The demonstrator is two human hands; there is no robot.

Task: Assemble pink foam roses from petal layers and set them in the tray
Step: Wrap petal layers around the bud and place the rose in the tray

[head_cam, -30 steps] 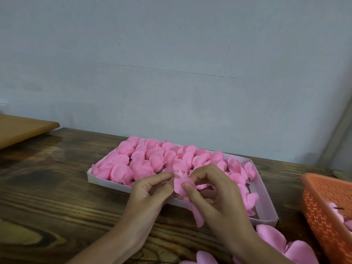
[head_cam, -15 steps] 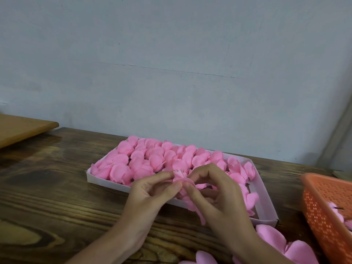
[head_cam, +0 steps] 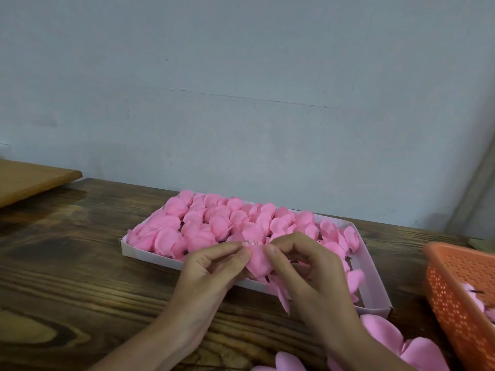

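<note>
A half-built pink foam rose (head_cam: pixel 257 261) sits between my two hands, just in front of the white tray's near wall. My left hand (head_cam: pixel 211 271) pinches its left side with thumb and forefinger. My right hand (head_cam: pixel 305 274) pinches the right side, fingers curled around the petals; a loose petal hangs down below it. The white tray (head_cam: pixel 375 295) is mostly packed with finished pink roses (head_cam: pixel 214 223), with a bare stretch at its right end.
Loose pink petal layers (head_cam: pixel 383 336) lie on the dark wooden table (head_cam: pixel 67 277) at the lower right. An orange plastic basket (head_cam: pixel 460 295) with more pink pieces stands at the right edge. A light wooden board (head_cam: pixel 29 180) overhangs at the far left.
Both hands stayed in place while their fingers reworked the rose; the front petal now lies smoother and wraps the bud more closely, after being bunched up half a second ago.
</note>
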